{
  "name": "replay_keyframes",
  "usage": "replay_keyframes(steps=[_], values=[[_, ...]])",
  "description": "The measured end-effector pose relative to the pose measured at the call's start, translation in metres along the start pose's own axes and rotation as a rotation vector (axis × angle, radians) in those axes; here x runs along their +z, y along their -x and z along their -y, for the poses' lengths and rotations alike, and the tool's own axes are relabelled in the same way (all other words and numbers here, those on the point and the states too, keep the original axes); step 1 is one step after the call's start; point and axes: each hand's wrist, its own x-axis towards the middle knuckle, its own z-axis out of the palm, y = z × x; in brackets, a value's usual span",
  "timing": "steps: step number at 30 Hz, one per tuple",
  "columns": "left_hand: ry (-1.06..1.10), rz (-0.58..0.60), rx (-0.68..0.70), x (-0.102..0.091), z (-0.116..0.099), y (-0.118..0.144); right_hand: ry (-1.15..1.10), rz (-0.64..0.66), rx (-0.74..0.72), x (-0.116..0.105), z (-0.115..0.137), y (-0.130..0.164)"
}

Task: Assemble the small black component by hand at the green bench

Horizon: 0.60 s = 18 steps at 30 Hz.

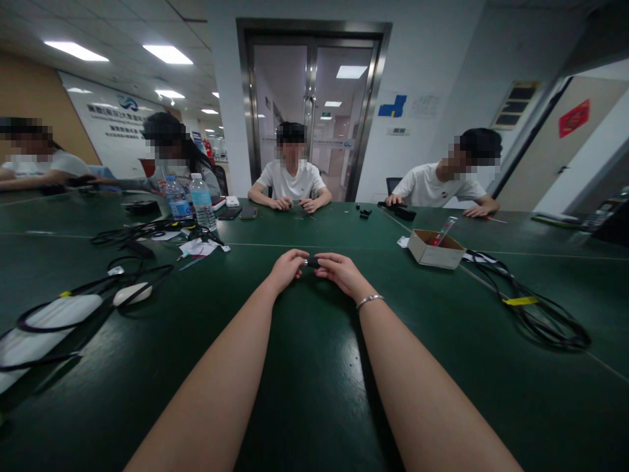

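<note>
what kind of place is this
Probably an office meeting room used as a shared workbench. Several people sit around a large green table strewn with black cables, a small cardboard box and water bottles; behind are glass doors. Both hands hold a small dark part.

On the worktop (314,393), an open box (435,249) lies right of centre, two bottles (191,198) far left, coiled cable (540,314) right of the box.

One head-worn camera looked forward and down along both forearms, across the dark green table (314,393), towards glass doors (312,105) on the far wall; nothing else shared the scene.
</note>
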Motion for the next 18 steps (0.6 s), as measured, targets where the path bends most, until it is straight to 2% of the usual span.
replay_keyframes(steps=[7,18], values=[[-0.018,0.020,0.059,0.0002,0.0038,-0.0015,-0.001,-0.011,0.001,0.0012,0.0006,0.0016],[-0.028,0.014,0.038,0.0011,0.0030,-0.0009,0.005,-0.003,-0.006,-0.0008,-0.0016,-0.0009]])
